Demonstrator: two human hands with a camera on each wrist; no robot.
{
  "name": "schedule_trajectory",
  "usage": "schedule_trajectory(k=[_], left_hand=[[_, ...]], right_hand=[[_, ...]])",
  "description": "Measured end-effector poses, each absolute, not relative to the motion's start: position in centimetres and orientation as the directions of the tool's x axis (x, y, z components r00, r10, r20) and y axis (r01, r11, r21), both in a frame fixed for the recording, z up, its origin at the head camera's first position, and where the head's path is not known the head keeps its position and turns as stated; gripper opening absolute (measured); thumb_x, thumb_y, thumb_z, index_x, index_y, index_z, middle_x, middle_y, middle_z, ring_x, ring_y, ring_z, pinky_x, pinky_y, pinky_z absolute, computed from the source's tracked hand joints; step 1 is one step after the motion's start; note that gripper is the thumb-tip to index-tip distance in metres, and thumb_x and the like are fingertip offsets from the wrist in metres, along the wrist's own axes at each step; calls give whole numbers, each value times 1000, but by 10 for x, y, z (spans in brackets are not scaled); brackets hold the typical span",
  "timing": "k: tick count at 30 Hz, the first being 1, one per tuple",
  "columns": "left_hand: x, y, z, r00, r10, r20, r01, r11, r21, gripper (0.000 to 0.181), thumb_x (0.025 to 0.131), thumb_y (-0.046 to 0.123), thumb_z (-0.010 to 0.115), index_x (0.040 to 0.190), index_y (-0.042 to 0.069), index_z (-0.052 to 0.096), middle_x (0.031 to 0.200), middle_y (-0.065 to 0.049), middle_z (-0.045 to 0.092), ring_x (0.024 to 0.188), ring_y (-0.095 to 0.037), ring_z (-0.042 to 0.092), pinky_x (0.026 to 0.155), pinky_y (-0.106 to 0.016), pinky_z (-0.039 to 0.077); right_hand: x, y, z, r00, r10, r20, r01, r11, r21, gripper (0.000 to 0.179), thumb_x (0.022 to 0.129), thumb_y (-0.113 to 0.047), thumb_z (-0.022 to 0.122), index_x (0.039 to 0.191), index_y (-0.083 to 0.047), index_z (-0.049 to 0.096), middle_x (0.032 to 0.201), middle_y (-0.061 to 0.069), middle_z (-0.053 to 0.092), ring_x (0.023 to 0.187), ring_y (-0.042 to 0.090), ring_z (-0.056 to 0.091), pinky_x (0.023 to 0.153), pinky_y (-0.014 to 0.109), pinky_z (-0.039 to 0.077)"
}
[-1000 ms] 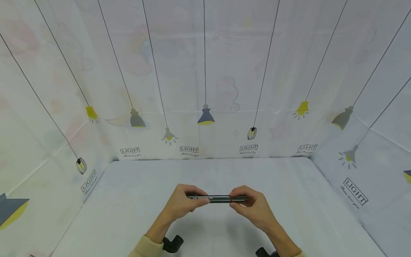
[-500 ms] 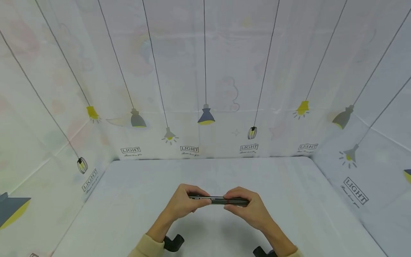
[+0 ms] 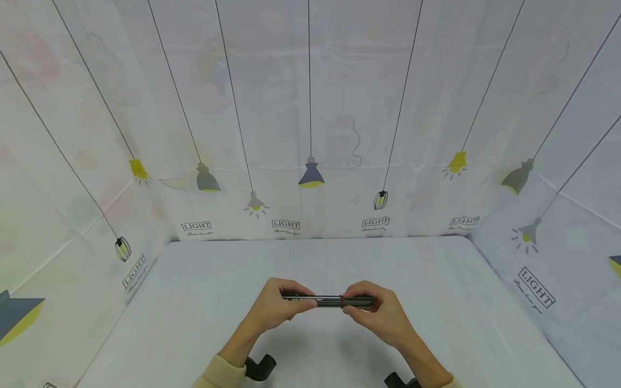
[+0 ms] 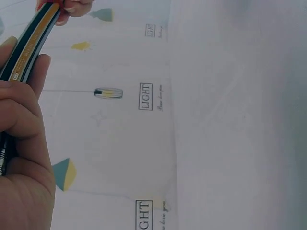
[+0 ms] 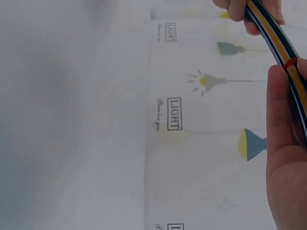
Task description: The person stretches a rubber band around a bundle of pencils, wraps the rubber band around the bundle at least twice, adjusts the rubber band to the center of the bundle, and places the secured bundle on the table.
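Observation:
A bundle of dark pencils [image 3: 329, 301] is held level above the white table, one end in each hand. Dark green and yellow stripes show on the pencils [image 4: 29, 48] in the left wrist view, with small print on a yellow side. My left hand [image 3: 274, 306] grips the left end between thumb and fingers. At the other end, my right hand [image 3: 380, 312] pinches the bundle right beside a thin red band [image 3: 342, 301]. In the right wrist view the red band [image 5: 290, 63] wraps round the pencils at the thumb and fingertip. Both ends of the bundle are partly hidden by the hands.
The white table [image 3: 310, 264] spreads beneath both hands. Cloth walls with printed lamps [image 3: 311, 173] enclose it at the back and on both sides. A black curved piece [image 3: 261, 367] sits at the left wrist, and another [image 3: 400, 380] at the right wrist.
My right hand has shifted left along the bundle and then slightly back. The red band now lies a little farther left, just outside the right fingertips. The left hand keeps its grip, nearly still.

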State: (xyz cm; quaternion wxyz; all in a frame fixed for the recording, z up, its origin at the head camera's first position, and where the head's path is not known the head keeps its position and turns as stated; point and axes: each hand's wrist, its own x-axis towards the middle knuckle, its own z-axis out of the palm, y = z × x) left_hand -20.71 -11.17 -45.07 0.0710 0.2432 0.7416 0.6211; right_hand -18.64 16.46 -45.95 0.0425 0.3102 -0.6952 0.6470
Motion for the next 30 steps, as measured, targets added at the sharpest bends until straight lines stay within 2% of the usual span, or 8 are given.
schedule_trajectory(k=[8, 21, 30], left_hand=[[-206, -110, -453, -879, 435, 198, 266, 100, 959, 19, 86, 20, 84, 100, 7, 81, 63, -1, 61, 47, -9, 45, 43, -23, 34], [-207, -109, -457, -871, 443, 213, 254, 35, 967, 18, 86, 18, 83, 99, 6, 80, 63, -1, 61, 47, -11, 43, 42, -24, 33], [-207, -107, -456, -868, 450, 210, 250, 30, 968, 17, 87, 17, 83, 99, 6, 80, 63, -1, 60, 47, -11, 44, 43, -23, 34]], right_hand=[[-185, 159, -461, -834, -343, 431, -463, 13, -886, 21, 85, -1, 81, 105, -4, 74, 108, 13, 70, 91, 15, 67, 69, 28, 57], [-187, 158, -459, -798, -358, 485, -521, 2, -854, 22, 85, 2, 80, 106, -2, 76, 107, 16, 69, 91, 18, 66, 66, 30, 57], [-187, 157, -460, -815, -366, 448, -489, 22, -872, 22, 85, 0, 80, 107, -4, 77, 107, 13, 69, 92, 20, 66, 68, 33, 58]])
